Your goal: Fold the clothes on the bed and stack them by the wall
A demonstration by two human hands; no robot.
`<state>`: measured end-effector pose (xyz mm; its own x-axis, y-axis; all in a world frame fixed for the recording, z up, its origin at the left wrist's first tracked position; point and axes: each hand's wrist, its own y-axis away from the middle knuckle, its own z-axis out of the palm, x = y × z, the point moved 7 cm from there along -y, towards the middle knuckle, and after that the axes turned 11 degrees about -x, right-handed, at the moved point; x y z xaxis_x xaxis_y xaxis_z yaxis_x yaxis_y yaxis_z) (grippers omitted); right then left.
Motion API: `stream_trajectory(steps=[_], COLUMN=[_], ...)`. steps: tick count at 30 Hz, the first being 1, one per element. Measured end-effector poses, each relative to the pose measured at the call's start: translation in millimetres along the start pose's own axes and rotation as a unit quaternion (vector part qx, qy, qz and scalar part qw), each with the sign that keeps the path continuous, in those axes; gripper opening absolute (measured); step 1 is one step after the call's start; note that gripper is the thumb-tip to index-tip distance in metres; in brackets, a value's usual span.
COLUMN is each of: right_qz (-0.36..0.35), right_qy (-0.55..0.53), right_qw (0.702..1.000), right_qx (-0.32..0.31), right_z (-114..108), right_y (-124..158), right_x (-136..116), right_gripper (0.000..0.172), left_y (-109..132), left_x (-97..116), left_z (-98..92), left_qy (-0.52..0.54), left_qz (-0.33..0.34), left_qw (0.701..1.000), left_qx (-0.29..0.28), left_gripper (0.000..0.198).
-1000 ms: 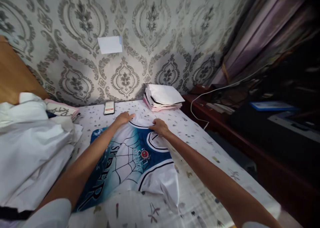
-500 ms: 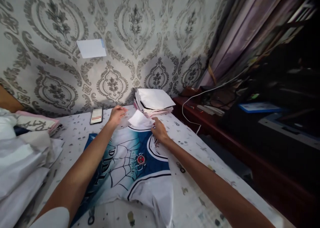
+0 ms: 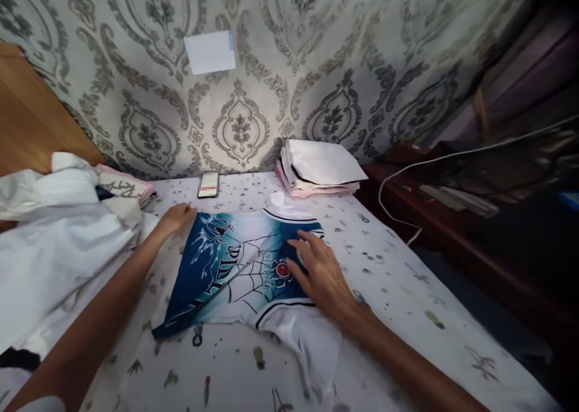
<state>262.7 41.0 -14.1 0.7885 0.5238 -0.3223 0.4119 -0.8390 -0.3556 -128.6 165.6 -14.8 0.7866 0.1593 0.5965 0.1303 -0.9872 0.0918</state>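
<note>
A blue and white T-shirt (image 3: 248,273) with a spider-web print lies face up on the bed, its hem toward the left and its neck toward the right. My left hand (image 3: 178,219) is at the far corner of the hem, fingers drawn together on the cloth's edge. Over the chest and neckline, my right hand (image 3: 322,273) is spread open, palm down, covering part of the collar. The near white sleeve (image 3: 312,339) lies loosely creased, and the far sleeve (image 3: 283,201) is partly folded.
Behind the shirt, a stack of folded clothes (image 3: 323,164) stands against the patterned wall. A phone (image 3: 208,184) lies near the wall. Loose white clothes (image 3: 58,249) are heaped at the left. Beyond the bed's right edge, a white cable (image 3: 393,177) runs over a dark red wooden surface (image 3: 434,225).
My left hand has moved left from the far sleeve to the hem corner. My right hand has left the far sleeve by the collar and opened over the chest. The view has shifted left.
</note>
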Motion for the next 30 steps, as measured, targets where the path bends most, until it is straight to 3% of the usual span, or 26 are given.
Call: stream_trajectory(steps=[5,10,15,19,22,24,28,30], right_qz=[0.139,0.205,0.257,0.303,0.320,0.332,0.358,0.347], right_qy=[0.064,0.062,-0.108,-0.295,-0.462,-0.513,-0.529,-0.552], right_qw=[0.988,0.977,0.959,0.906,0.825,0.787,0.749,0.737], right_qx=[0.020,-0.019,-0.053,-0.035,-0.058,-0.087,-0.175,-0.179], right_z=[1.3,-12.0,-22.0,-20.0,-8.0,-1.7,6.3,1.8], right_y=[52.7,81.8,78.3,81.0,91.2,99.6,112.7,113.0], right_x=[21.5,25.5,21.6,26.8,19.8,9.5,-15.2,-25.6], right_gripper=[0.049,0.021,0.013,0.017,0.025,0.030,0.040,0.043], left_y=[4.8,4.7,4.6,15.8,42.9,72.1,143.5,174.9], left_x=[2.0,6.2,-9.9,-13.1,-15.6,-17.4,-16.5,-14.9], left_z=[24.8,22.9,4.7,0.3,2.2,4.0,14.9,24.1], left_qy=[0.010,0.069,0.126,0.145,0.170,0.197,0.267,0.296], left_qz=[0.009,0.019,-0.039,-0.073,-0.105,-0.120,-0.138,-0.150], left_qw=[1.000,0.997,0.991,0.986,0.980,0.973,0.951,0.935], left_qx=[-0.012,0.004,0.036,0.025,-0.003,-0.019,-0.074,-0.124], left_gripper=[0.017,0.013,0.022,0.022,0.024,0.027,0.038,0.047])
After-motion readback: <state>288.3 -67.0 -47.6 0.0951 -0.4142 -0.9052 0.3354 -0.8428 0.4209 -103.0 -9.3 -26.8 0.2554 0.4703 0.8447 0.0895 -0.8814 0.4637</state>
